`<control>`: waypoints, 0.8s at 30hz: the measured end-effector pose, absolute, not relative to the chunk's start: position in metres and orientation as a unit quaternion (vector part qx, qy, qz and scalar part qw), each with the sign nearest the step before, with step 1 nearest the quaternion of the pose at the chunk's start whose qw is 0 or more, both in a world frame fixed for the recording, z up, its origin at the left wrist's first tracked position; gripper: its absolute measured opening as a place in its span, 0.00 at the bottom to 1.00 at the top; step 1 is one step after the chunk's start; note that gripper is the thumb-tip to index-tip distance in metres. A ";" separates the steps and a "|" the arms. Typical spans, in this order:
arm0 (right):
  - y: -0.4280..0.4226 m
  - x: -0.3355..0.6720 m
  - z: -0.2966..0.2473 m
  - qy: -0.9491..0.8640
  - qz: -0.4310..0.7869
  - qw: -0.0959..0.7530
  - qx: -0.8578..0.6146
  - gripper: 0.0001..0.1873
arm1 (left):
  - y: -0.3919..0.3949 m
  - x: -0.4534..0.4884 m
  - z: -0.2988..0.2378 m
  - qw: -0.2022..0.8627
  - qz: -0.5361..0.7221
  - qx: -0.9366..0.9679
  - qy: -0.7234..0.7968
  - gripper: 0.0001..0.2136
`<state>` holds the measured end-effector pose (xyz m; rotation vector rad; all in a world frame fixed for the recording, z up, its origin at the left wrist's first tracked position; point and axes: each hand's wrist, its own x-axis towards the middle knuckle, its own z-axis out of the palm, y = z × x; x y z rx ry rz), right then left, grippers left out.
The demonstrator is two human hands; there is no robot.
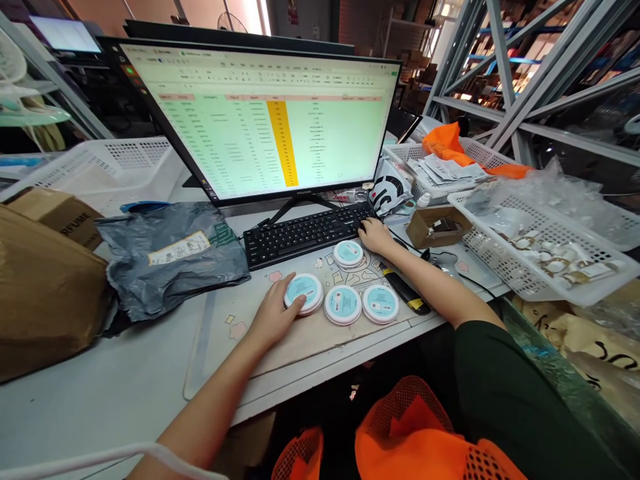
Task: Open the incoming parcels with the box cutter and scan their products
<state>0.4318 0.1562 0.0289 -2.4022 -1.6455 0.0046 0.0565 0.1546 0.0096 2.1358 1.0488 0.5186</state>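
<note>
My left hand [276, 308] lies on the desk mat, fingers curled against a round flat tin [305, 291] with a light blue label. Two more such tins [343, 304] [381, 303] lie in a row to its right, and a small stack of them [348, 254] sits just behind. My right hand [374, 233] rests on the right end of the black keyboard [305, 233], fingers bent down on the keys. Behind the keyboard stands a monitor [260, 120] showing a spreadsheet with a yellow column.
A grey mailing bag [170, 257] and brown cardboard parcels [45, 280] lie at the left. White plastic baskets [545, 257] [115, 167] stand at right and back left. A small open box [435, 227], a black handheld device [406, 293] and orange mesh bags [415, 433] are nearby.
</note>
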 end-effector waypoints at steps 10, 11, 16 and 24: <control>0.173 0.437 0.030 -0.555 0.003 0.119 -0.823 0.29 | 0.157 0.056 0.006 0.347 0.209 0.826 0.391 0.35; 0.173 0.438 0.030 -0.555 0.005 0.120 -0.823 0.29 | 0.157 0.055 0.006 0.345 0.211 0.828 0.389 0.35; 0.174 0.445 0.030 -0.564 0.024 0.123 -0.816 0.30 | 0.156 0.054 0.010 0.339 0.191 0.839 0.379 0.39; 0.174 0.449 0.028 -0.566 0.034 0.131 -0.813 0.31 | 0.157 0.055 0.012 0.352 0.178 0.839 0.374 0.49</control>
